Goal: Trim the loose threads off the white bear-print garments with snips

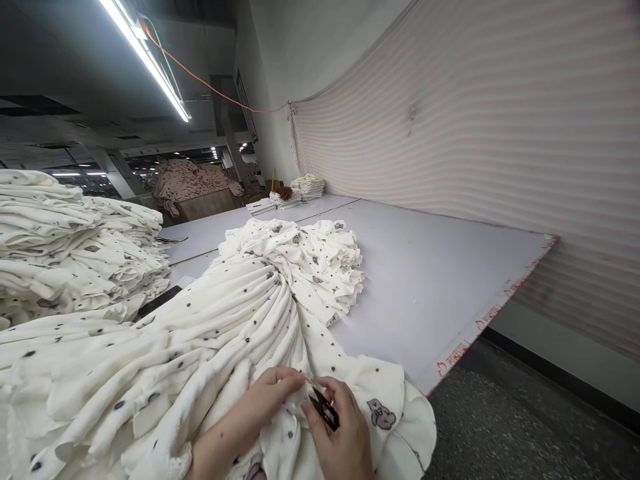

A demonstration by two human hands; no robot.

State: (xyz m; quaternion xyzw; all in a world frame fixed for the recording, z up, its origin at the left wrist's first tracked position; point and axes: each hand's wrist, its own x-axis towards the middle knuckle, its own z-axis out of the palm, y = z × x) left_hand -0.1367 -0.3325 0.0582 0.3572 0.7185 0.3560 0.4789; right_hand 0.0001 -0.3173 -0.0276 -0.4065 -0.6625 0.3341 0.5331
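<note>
White fabric (240, 307) printed with small dark dots and purplish-grey animal figures is gathered in long folds across the table's near side. My left hand (273, 400) pinches a bit of this fabric between thumb and fingers. Close on its right, my right hand (343, 427) is closed around small dark thread snips (325, 408), whose tips point up and left toward the left fingertips. A flap of the fabric with an animal print (383, 413) hangs over the table edge, right of my right hand. The exact spot at the snips' tips is too small to make out.
Tall stacks of similar white fabric (75, 247) stand on the left. The pale table (415, 267) has a taped right edge. Folded cloths (307, 188) sit at its far end. A striped sheet (475, 113) hangs along the right wall; a brownish heap (195, 183) lies behind.
</note>
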